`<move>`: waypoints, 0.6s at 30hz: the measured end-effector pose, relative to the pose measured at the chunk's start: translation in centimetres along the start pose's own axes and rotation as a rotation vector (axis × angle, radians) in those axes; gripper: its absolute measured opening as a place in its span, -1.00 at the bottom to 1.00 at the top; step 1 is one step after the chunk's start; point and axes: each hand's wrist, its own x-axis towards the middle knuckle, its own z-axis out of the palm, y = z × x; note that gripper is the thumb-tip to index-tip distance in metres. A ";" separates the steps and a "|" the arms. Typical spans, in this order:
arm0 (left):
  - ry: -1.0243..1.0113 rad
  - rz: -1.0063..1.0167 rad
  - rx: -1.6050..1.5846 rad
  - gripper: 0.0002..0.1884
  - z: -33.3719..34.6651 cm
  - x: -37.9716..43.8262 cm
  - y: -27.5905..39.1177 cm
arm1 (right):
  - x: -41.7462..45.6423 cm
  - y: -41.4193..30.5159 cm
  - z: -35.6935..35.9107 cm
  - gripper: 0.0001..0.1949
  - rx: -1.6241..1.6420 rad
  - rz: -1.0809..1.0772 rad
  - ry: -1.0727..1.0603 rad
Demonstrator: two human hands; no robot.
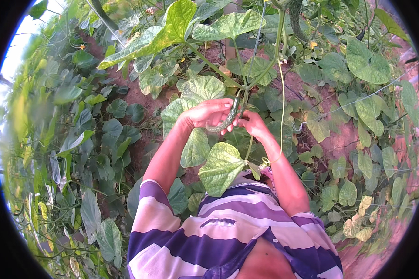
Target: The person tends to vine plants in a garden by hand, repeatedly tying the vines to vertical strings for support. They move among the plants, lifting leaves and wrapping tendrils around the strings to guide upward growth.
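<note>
A small, curved, bumpy green cucumber [232, 113] hangs by its stalk from a vine stem [245, 96] in front of my chest. My left hand [211, 113] cradles it from the left, thumb near its upper part and fingers curled behind its lower end. The cucumber's lower tip looks blurred. On the other side, my right hand [255, 125] has its fingertips bent in against the vine just beside the fruit. Whether those fingertips grip the stem or only touch it is hidden. A broad mottled leaf [223, 167] hangs below both hands.
Large yellow-green leaves [174, 24] spread above the hands. Another cucumber [296, 21] hangs at the top. A thin pale tendril [282, 104] runs down across my right forearm. Support strings [366, 96] cross the right side. Dense vines surround reddish soil [338, 139].
</note>
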 end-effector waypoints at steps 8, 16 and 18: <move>0.003 0.023 -0.193 -0.34 1.1 0.9 -0.9 | 1.7 1.9 0.4 -0.92 0.297 0.031 -0.097; 0.273 -0.040 0.577 -0.65 2.8 1.5 4.5 | -0.7 -1.6 0.8 -0.83 -0.049 0.066 0.049; 0.332 0.020 0.549 -0.68 1.9 0.5 3.5 | 0.0 -1.0 1.9 -0.80 -0.030 0.042 0.014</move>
